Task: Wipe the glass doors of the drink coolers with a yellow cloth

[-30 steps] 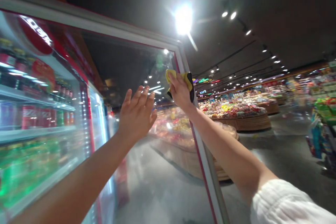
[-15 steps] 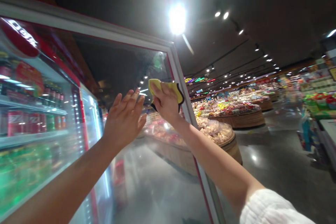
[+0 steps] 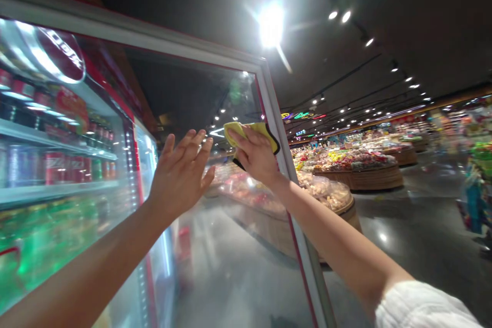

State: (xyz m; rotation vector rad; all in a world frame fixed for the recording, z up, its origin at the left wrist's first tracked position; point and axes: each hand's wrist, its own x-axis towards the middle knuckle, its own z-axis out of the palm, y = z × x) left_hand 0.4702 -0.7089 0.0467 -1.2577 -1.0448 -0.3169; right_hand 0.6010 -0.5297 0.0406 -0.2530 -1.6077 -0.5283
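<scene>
A framed glass door (image 3: 215, 92) slants across the view, with a grey frame edged in red. My right hand (image 3: 258, 156) presses a yellow cloth (image 3: 271, 136) with black edging against the glass, close to the right upright of the frame. To its left, my left hand (image 3: 182, 174) is raised with its fingers stretched out and spread, palm toward the glass. It holds nothing; whether the palm touches the pane, I cannot tell. A hazy smudge shows on the glass above the cloth.
At left, a lit drinks cooler (image 3: 57, 156) holds cans and bottles on shelves. Beyond the door stand round wooden bins (image 3: 359, 177) heaped with packaged goods. Grey shiny floor (image 3: 400, 225) runs between them and the displays at far right. Bright lamps (image 3: 271, 25) hang from the dark ceiling.
My right hand has slid the cloth slightly down the glass, its fingers still on it. The view has shifted a little to the left. My left hand keeps about the same pose.
</scene>
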